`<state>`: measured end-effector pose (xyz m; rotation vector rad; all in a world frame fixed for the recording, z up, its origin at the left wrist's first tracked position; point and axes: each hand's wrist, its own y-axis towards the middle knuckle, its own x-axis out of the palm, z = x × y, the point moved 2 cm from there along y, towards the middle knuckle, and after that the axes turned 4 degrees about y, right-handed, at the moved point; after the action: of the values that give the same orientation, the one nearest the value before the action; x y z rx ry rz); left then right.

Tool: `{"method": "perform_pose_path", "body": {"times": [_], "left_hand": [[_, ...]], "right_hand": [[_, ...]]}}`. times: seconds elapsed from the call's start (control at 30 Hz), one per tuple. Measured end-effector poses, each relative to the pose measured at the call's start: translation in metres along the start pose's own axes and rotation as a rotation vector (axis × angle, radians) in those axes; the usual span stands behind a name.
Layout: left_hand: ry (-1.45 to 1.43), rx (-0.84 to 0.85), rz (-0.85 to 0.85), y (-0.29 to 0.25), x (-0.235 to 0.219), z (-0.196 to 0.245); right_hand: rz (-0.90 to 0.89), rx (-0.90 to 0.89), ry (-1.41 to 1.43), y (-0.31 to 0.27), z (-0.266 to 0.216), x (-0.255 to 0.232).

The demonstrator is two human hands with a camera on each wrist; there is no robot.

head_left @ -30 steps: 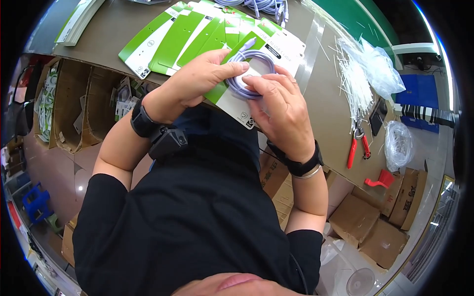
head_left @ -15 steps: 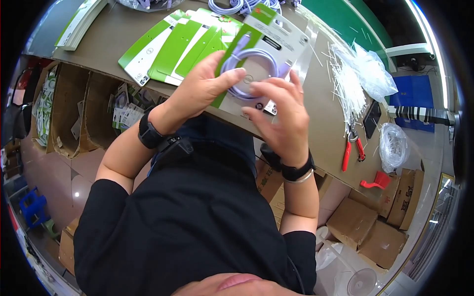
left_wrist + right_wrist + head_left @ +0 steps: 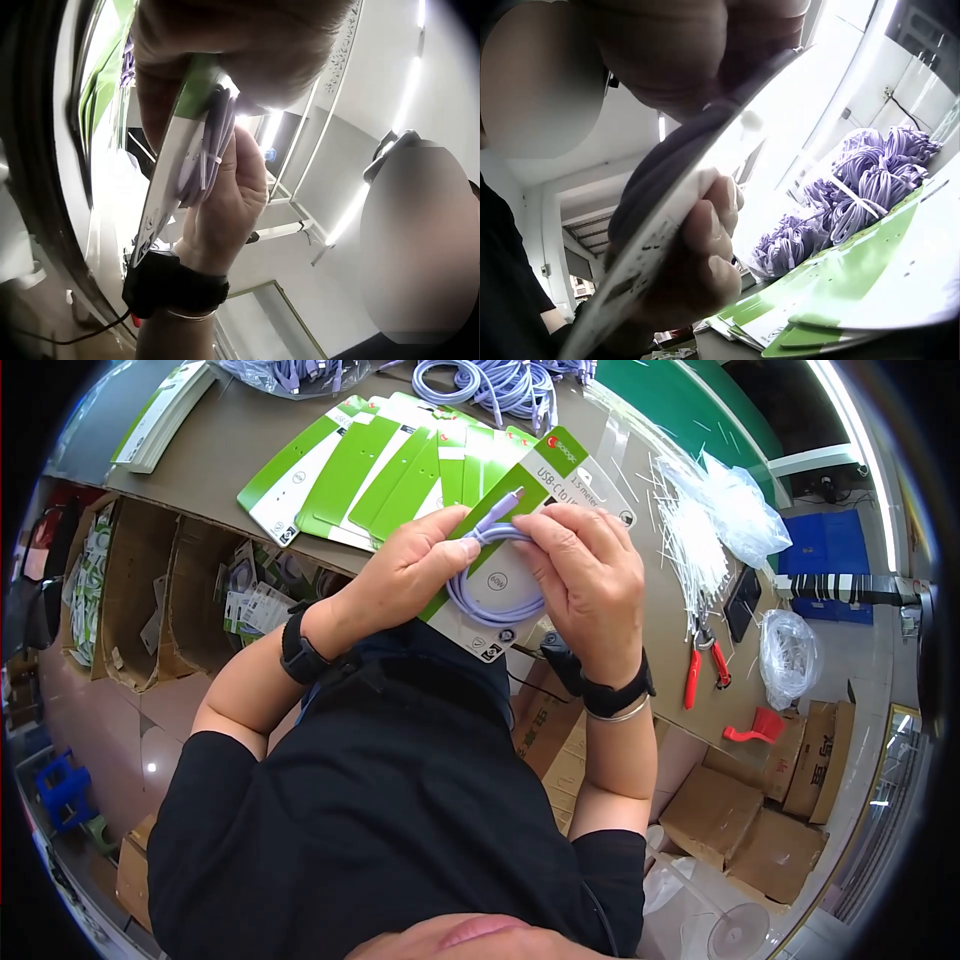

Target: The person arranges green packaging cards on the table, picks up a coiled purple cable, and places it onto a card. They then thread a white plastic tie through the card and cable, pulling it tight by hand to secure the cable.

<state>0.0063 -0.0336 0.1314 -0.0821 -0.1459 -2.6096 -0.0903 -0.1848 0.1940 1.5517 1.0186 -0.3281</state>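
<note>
The left hand [image 3: 405, 575] has its thumb and fingers curled round the left edge of a green-and-white card [image 3: 500, 575], pinching the top of a coiled purple cable [image 3: 495, 600] against it. The right hand [image 3: 590, 580] grips the same card from the other side, fingers bent over the cable's upper loop and thumb behind. From the left wrist, the card [image 3: 176, 165] shows edge-on with the cable [image 3: 210, 150] lying flat on its face under the right hand's fingers [image 3: 225, 202]. The card is held above the near edge of the table [image 3: 200, 440], in front of the person's chest. Behind it a fan of cards [image 3: 370, 460] lies spread on the table, with a heap of purple cables [image 3: 500, 380] beyond. To the right lie white ties [image 3: 690, 530], a clear bag [image 3: 745, 510] and red pliers [image 3: 700, 665]. Cartons [image 3: 750, 810] stand on the floor
</note>
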Motion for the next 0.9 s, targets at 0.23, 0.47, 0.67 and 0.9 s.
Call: {"method": "perform_pose_path", "body": {"times": [0.23, 0.47, 0.67, 0.9], "left_hand": [[0.155, 0.189, 0.027, 0.000, 0.005, 0.000], [0.307, 0.216, -0.026, 0.008, 0.002, -0.003], [-0.178, 0.000, 0.053, 0.008, -0.006, 0.002], [0.017, 0.090, 0.117, 0.003, -0.001, 0.004]], "right_hand": [[-0.044, -0.097, 0.021, -0.003, -0.004, 0.004], [-0.014, -0.065, -0.097, -0.008, -0.004, 0.006], [0.163, 0.205, 0.051, -0.014, -0.007, 0.003], [0.002, 0.116, -0.122, -0.020, -0.018, 0.020]]}}
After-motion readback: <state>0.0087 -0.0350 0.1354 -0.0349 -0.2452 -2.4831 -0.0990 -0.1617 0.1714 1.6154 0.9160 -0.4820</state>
